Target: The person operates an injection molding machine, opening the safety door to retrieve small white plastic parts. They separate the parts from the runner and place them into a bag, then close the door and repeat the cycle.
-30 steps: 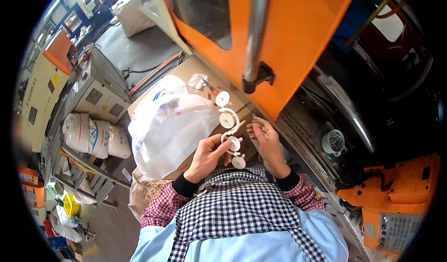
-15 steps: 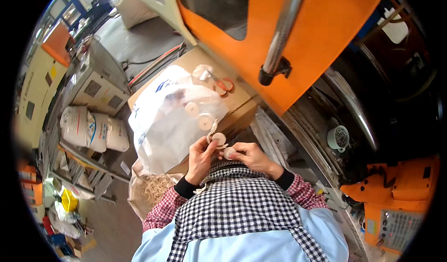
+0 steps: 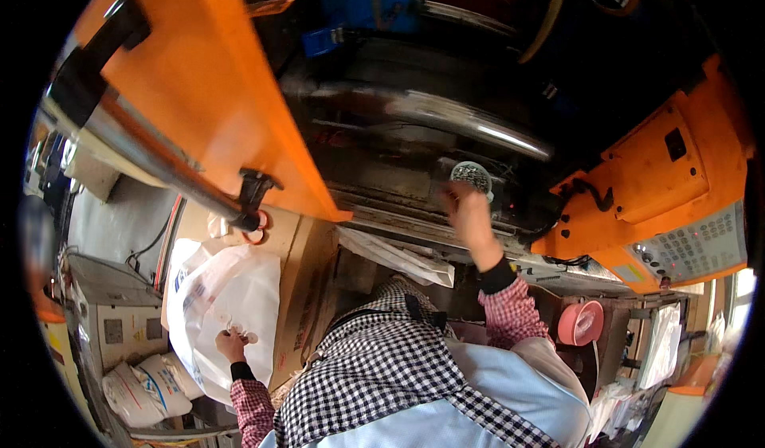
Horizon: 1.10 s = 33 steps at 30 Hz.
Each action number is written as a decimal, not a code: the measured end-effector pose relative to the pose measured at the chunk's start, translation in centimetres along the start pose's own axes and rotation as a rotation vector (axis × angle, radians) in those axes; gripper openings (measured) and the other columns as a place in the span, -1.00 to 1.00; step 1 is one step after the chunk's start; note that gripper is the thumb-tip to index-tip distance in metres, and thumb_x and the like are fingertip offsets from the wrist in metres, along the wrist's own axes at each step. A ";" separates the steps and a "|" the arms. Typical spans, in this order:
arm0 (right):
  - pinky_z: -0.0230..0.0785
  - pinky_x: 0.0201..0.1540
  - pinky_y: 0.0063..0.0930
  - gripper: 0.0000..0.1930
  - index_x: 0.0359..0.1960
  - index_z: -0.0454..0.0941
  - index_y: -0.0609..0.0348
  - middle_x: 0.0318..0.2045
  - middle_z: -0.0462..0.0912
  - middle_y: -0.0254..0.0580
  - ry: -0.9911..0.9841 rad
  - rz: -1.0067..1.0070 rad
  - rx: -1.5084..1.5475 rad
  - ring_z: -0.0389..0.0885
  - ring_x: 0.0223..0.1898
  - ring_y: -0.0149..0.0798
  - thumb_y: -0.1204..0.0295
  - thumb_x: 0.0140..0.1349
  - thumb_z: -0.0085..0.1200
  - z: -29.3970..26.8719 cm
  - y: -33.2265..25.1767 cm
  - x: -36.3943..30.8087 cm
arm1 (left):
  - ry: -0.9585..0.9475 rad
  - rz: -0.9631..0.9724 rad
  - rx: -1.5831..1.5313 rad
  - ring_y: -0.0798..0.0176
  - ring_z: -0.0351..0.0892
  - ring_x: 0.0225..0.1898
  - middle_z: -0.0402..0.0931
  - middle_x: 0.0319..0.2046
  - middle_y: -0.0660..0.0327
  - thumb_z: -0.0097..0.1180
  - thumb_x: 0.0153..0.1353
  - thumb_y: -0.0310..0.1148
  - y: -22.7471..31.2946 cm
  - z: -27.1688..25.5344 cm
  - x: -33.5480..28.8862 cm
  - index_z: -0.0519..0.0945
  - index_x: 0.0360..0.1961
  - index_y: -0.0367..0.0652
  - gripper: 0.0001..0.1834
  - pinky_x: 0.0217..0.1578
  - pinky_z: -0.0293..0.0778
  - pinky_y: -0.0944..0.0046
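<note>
Down at the left, my left hand (image 3: 232, 346) is closed on small white round plastic pieces (image 3: 251, 337), over a white plastic bag (image 3: 247, 277). The bag lies on a brown cardboard box (image 3: 307, 266). My right hand (image 3: 473, 221) reaches forward into the machine, its fingers at the near left rim of a pale cup (image 3: 488, 187). Small grey metal-looking bits (image 3: 472, 176) fill this cup. Motion smears the right fingers, so whether they grip anything is unclear.
An orange machine door (image 3: 207, 105) with a handle bar stands at the left, above the box. Orange-handled scissors (image 3: 256, 231) lie by the bag. At the right are an orange control panel (image 3: 693, 241) and a pink tub (image 3: 582, 323). White sacks (image 3: 143, 396) sit lower left.
My hands have parted. The right one has left the round white pieces and moved forward right to the cup; the left stays by the bag with pieces. My view has turned right.
</note>
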State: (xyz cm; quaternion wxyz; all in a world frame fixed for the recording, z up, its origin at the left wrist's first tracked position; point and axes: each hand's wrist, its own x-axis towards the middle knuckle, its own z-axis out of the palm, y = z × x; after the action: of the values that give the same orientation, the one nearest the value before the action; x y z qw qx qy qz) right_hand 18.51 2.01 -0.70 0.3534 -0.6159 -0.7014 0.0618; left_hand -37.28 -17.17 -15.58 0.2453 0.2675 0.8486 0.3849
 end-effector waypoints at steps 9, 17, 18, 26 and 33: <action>0.41 -0.15 -0.18 -0.73 -0.24 0.55 0.19 -0.16 0.49 0.00 -0.257 0.009 -0.268 0.48 -0.13 0.04 0.55 -0.06 0.13 1.0 11.0 1.9 | -0.322 0.366 0.680 -0.07 0.46 -0.66 0.47 -0.72 -0.04 0.08 0.15 -0.24 9.5 7.2 -3.9 0.55 -0.56 -0.40 -0.64 -0.60 0.38 0.11; 0.37 -0.20 -0.20 -0.85 -0.34 0.52 0.28 -0.26 0.50 0.02 -0.221 -0.046 -0.150 0.48 -0.19 0.05 0.54 0.01 0.03 0.8 12.1 2.0 | -0.955 0.790 0.280 0.19 0.49 -0.67 0.49 -0.67 0.06 0.05 0.20 -0.28 31.3 19.8 -17.0 0.55 -0.41 -0.35 -0.72 -0.64 0.34 0.25; 0.36 -0.20 -0.21 -0.85 -0.34 0.52 0.29 -0.28 0.50 0.03 -0.210 -0.045 -0.115 0.48 -0.20 0.05 0.54 0.02 0.03 0.9 12.3 2.0 | -1.053 0.759 0.195 0.28 0.49 -0.67 0.51 -0.67 0.13 0.02 0.22 -0.26 32.5 21.6 -17.5 0.54 -0.37 -0.35 -0.70 -0.65 0.35 0.30; 0.43 -0.32 -0.32 -0.87 -0.35 0.52 0.36 -0.39 0.56 -0.03 -0.071 -0.103 0.354 0.56 -0.37 -0.03 0.65 0.01 0.10 -2.8 7.3 3.5 | -1.583 -0.339 -0.651 0.21 0.45 -0.22 0.47 -0.28 0.12 -0.18 0.31 -0.05 37.2 36.7 -20.3 0.40 -0.13 -0.31 -0.54 -0.07 0.40 0.16; 0.46 -0.32 -0.41 -0.88 -0.35 0.56 0.31 -0.33 0.59 -0.08 -0.023 -0.020 0.427 0.60 -0.35 -0.16 0.67 0.05 0.08 -1.6 9.4 2.7 | -1.479 -0.461 -0.730 0.20 0.39 -0.08 0.42 -0.19 0.15 -0.22 0.34 -0.13 36.7 39.5 -21.1 0.40 -0.16 -0.23 -0.64 0.08 0.32 0.11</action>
State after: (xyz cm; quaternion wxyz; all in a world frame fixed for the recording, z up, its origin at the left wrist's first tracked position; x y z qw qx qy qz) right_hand 27.17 6.11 -3.34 0.4685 -0.5191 -0.6825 0.2127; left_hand 12.55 10.49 -5.46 0.8787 0.1748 0.3265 0.3011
